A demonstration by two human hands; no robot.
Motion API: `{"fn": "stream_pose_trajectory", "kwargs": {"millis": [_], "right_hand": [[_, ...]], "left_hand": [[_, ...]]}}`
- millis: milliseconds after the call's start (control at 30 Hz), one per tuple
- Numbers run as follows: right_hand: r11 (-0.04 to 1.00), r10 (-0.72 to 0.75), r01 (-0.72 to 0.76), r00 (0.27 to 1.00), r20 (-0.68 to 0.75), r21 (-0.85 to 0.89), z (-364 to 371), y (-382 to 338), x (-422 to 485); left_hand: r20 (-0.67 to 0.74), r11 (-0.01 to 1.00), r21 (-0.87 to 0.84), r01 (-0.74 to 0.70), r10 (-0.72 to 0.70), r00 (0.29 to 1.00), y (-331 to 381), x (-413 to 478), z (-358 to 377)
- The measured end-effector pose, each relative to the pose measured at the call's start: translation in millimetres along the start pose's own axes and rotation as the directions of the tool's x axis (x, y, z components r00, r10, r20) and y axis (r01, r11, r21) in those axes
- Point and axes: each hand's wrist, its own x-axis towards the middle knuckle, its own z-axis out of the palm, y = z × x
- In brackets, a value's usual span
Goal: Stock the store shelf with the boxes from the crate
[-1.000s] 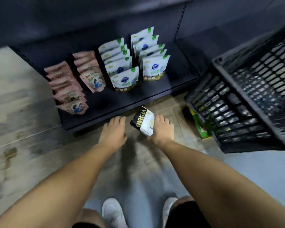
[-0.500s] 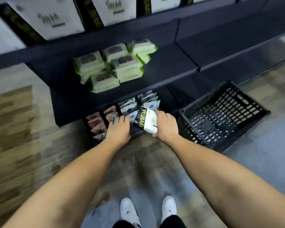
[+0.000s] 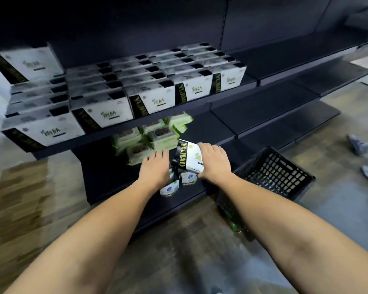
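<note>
My right grip (image 3: 216, 164), curled round the box (image 3: 189, 158), had risen clear of the crate (image 3: 274, 172) at 4 o'clock, left grip (image 3: 155, 168) spread; shelf (image 3: 123, 130) at 11 o'clock next.

Landmark: the box (image 3: 189, 158), gripped from its right side by the right hand (image 3: 216, 164), with the left hand (image 3: 155, 169) flat just left of it. Above and behind the box, on the upper shelf (image 3: 115, 132): rows of like boxes (image 3: 136, 88), ranked front to back. Straight behind the box, one shelf down: stacked packs (image 3: 149, 136). Just beneath the box, on the bottom shelf (image 3: 115, 187): pouches (image 3: 179, 183). Right of the box, on the floor (image 3: 179, 251): the crate (image 3: 274, 172). Far right of the box: another person's shoes (image 3: 357, 145).
</note>
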Motion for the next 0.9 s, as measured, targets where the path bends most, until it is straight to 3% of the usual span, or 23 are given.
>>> {"fn": "stream_pose_trajectory", "kwargs": {"millis": [133, 300, 567, 900], "right_hand": [[1.0, -0.018, 0.018, 0.998, -0.068, -0.007, -33.9, -9.1, 5.1], [0.997, -0.062, 0.054, 0.98, -0.189, -0.046, -95.3, -25.6, 25.9], [0.982, -0.189, 0.168, 0.921, -0.34, -0.09, -167.5, -84.7, 77.7], [0.94, -0.342, 0.313, 0.861, -0.377, -0.14, -179.9, -162.3, 142.8]], "left_hand": [[-0.091, 0.987, 0.113, -0.113, 0.124, 0.988, -8.9, 2.2, -27.6], [-0.235, 0.981, 0.131, -0.142, 0.17, 0.957, -29.2, 9.8, -84.6], [-0.397, 0.993, 0.12, 0.01, 0.039, 0.917, -102.3, 11.3, -167.6], [-0.386, 0.981, 0.1, 0.169, -0.119, 0.915, -171.6, 11.9, -191.2]]}}
